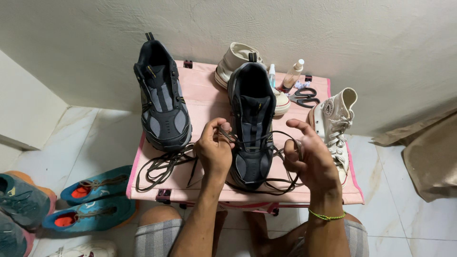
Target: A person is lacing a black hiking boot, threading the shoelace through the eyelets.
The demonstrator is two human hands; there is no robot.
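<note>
both hands pinching the dark lace [266, 139] on the right trail shoe [251, 124], left hand [214, 150] and right hand [309, 159]; only lower eyelets threaded, other shoe [162, 102] unlaced

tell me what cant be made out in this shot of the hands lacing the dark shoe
- Head view: the left hand covers where the lace enters the dark shoe.
- The cream low shoe is mostly hidden behind that dark shoe.
- The blue shoes are cut off by the left edge.
- The small bottles are too small to identify.
</note>
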